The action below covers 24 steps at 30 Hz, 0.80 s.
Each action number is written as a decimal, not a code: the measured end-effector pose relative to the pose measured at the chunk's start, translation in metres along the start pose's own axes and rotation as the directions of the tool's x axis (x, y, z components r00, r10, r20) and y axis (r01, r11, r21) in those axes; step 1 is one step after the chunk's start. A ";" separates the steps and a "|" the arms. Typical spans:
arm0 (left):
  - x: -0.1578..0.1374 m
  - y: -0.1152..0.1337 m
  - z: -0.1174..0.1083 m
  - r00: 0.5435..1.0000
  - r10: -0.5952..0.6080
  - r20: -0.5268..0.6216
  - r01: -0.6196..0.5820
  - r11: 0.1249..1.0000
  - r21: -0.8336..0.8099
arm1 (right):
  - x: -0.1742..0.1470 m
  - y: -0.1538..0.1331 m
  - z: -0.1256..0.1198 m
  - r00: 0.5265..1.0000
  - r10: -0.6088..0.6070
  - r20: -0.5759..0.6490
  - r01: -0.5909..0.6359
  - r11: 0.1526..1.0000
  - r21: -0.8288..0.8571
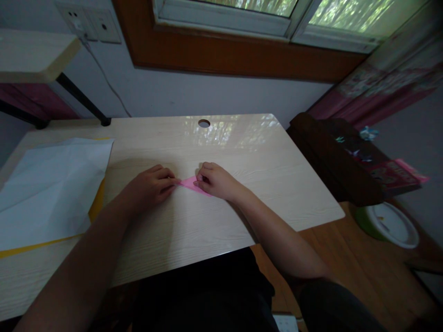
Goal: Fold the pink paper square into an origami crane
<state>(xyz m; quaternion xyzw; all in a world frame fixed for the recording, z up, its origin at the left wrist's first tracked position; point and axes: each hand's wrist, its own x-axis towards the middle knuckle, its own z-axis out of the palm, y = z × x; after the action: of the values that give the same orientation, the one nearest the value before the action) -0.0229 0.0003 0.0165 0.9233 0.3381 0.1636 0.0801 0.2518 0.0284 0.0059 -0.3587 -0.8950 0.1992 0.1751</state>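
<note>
Already, the pink paper [189, 183] forms a narrow, pointed piece on the table [277, 184], between the left hand [154, 184], pinching its tip, and the right hand [215, 180], pinching its wider part. The shaping seems unfinished; how many folds remain cannot be told.

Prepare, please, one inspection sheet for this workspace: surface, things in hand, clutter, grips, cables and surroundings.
Surface: pale wood-grain desk, round hole near its far edge.
Things in hand: small pink piece, apparently paper, narrowing toward the left.
Clutter: white sheet over yellow sheet, at the desk's left.
Grips: left grip closed at the pink piece's narrow end; right grip closed on its wider part.
Cables: pale cable from wall socket down behind the desk.
Surroundings: window ahead; curtain and dark furniture at right.
</note>
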 end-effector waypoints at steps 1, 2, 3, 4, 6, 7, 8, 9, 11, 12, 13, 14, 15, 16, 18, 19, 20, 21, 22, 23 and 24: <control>0.001 0.001 0.000 1.000 0.005 0.001 -0.005 1.000 0.003 | 0.000 0.000 0.000 1.000 -0.001 0.001 0.001 1.000 0.000; 0.001 0.002 0.000 1.000 0.012 -0.001 -0.012 1.000 0.004 | 0.001 0.000 0.000 1.000 0.000 0.002 0.000 1.000 0.001; 0.002 0.003 0.000 1.000 0.021 -0.002 -0.021 1.000 0.004 | 0.001 0.000 0.001 1.000 0.000 0.004 0.000 1.000 0.002; 0.003 0.005 0.000 0.999 0.032 -0.004 -0.032 0.999 0.002 | 0.001 0.000 0.001 1.000 0.002 0.006 -0.002 1.000 0.003; 0.004 0.006 0.001 0.999 0.052 0.002 -0.052 0.999 -0.002 | 0.002 0.000 0.001 1.000 0.006 0.012 -0.006 1.000 0.003; 0.004 0.007 0.002 0.998 0.057 0.005 -0.057 0.998 -0.004 | 0.002 0.000 0.001 1.000 0.006 0.015 -0.006 1.000 0.003; 0.004 0.007 0.003 0.998 0.059 0.007 -0.059 0.998 -0.004 | 0.002 0.001 0.001 1.000 0.006 0.017 -0.006 1.000 0.003; 0.004 0.006 0.003 0.998 0.058 0.012 -0.058 0.998 -0.004 | 0.001 0.001 0.001 1.000 0.006 0.017 -0.006 1.000 0.003; 0.002 0.005 0.004 0.999 0.048 0.022 -0.048 0.999 0.000 | 0.001 0.001 0.001 1.000 0.005 0.014 -0.006 1.000 0.005; 0.002 0.003 0.005 0.999 0.043 0.026 -0.043 0.999 0.004 | 0.001 0.001 0.001 1.000 0.005 0.011 -0.005 1.000 0.006; 0.001 0.002 0.004 0.999 0.039 0.033 -0.039 0.999 0.010 | 0.001 0.001 0.001 1.000 0.005 0.007 -0.005 1.000 0.007; 0.000 0.001 0.004 0.998 0.035 0.042 -0.036 0.999 0.017 | 0.001 0.001 0.001 1.000 0.005 0.006 -0.005 1.000 0.007; 0.000 -0.001 0.003 0.998 0.034 0.049 -0.036 0.999 0.024 | 0.001 0.001 0.001 1.000 0.004 0.006 -0.004 1.000 0.008; -0.001 -0.002 0.002 0.998 0.036 0.054 -0.037 0.999 0.029 | 0.001 0.001 0.000 1.000 0.003 0.007 -0.003 1.000 0.008; -0.002 -0.005 0.000 0.997 0.038 0.063 -0.040 0.999 0.030 | 0.001 0.001 0.000 1.000 0.005 0.011 -0.005 1.000 0.010; -0.003 -0.007 0.000 0.997 0.036 0.062 -0.037 0.999 0.026 | 0.001 0.001 0.000 1.000 0.006 0.013 -0.006 1.000 0.011; -0.004 -0.009 -0.001 0.998 0.035 0.059 -0.036 0.999 0.020 | 0.001 0.000 0.000 1.000 0.007 0.013 -0.007 1.000 0.012; -0.004 -0.011 -0.001 0.998 0.035 0.050 -0.036 0.999 0.015 | 0.002 0.000 0.000 1.000 0.008 0.014 -0.008 1.000 0.014; -0.005 -0.012 -0.002 0.998 0.035 0.044 -0.035 0.999 0.009 | 0.002 0.000 -0.001 1.000 0.008 0.016 -0.009 1.000 0.015; -0.006 -0.013 -0.002 0.999 0.034 0.037 -0.035 0.999 0.003 | 0.002 0.000 -0.001 1.000 0.010 0.018 -0.010 1.000 0.016; -0.006 -0.014 -0.003 0.999 0.033 0.028 -0.033 0.999 -0.007 | 0.002 -0.001 -0.001 1.000 0.012 0.021 -0.012 1.000 0.016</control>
<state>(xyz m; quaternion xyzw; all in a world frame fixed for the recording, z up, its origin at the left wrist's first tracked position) -0.0369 0.0068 0.0141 0.9306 0.3212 0.1531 0.0852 0.2510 0.0295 0.0075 -0.3606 -0.8929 0.2114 0.1674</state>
